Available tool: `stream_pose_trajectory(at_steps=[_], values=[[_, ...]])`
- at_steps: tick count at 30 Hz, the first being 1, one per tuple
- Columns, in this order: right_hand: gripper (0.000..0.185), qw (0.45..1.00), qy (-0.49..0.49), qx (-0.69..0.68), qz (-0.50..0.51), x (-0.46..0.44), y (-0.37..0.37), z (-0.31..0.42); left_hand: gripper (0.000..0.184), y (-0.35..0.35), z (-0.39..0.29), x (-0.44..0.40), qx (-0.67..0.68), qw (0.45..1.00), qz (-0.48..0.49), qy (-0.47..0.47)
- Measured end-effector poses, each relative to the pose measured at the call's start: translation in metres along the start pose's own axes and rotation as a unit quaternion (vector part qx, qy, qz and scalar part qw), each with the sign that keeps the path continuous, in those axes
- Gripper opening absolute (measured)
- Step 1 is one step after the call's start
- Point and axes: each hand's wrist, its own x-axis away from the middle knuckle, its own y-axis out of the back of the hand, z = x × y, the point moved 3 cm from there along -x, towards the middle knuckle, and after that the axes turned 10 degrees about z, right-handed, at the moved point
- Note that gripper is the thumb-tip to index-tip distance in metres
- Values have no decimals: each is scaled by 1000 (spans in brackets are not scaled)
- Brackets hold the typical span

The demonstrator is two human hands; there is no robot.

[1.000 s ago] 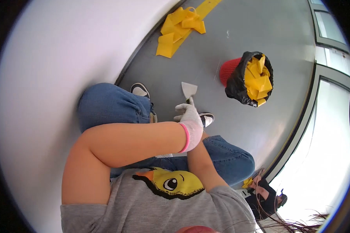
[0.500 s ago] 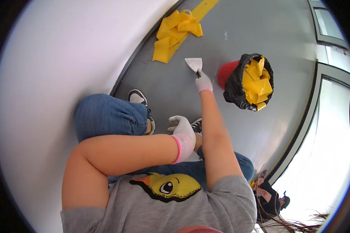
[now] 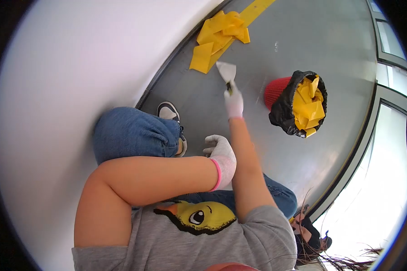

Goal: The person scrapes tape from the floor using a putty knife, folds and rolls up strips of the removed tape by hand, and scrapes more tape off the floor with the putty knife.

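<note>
In a white glove with a pink cuff, my right hand grips the handle of a putty knife. Its wide blade points away from me, just short of the crumpled yellow tape on the floor. Whether the blade touches the floor I cannot tell. My left hand, gloved the same way, hangs near my right forearm, empty, with its fingers loosely bent and apart.
To the right stands a red bin lined with a black bag, heaped with yellow tape pieces. A yellow floor strip runs beyond the crumpled tape. A white wall borders the left. Another person is low at the right.
My right hand has swung left with the putty knife, away from the bin and closer to the crumpled tape. The whole view has shifted slightly. My left hand stays beside the right forearm.
</note>
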Motion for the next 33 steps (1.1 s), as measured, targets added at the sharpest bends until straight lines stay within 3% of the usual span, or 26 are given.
stream_pose_trajectory(at_steps=[4,7,13,18,19,22,25,28,30,33], values=[[55,989,-138,43,22,95,-36,-23,32,-1,-8,8,-23,998,-11,56],[59,974,-212,38,72,120,-51,-37,32,0,-10,-1,-37,999,17,20],[56,969,-170,160,78,48,-27,-7,33,-6,-11,9,-25,998,-48,38],[43,948,-169,250,102,-48,6,22,36,-1,-10,-14,-38,999,24,23],[39,945,-127,280,113,-68,10,4,36,-1,-8,-15,-29,999,26,25],[43,957,-101,254,94,-73,47,19,24,1,-2,0,-10,1000,-22,16],[55,979,-158,127,-22,-60,69,25,23,2,-1,4,-24,999,-21,29],[60,985,-101,126,52,-28,51,15,28,1,-4,4,-68,997,8,36],[65,988,-108,104,18,3,14,-23,33,0,-7,-1,-48,998,13,46],[61,991,-118,-36,49,76,-36,-29,35,-3,-6,5,-21,998,-25,60]])
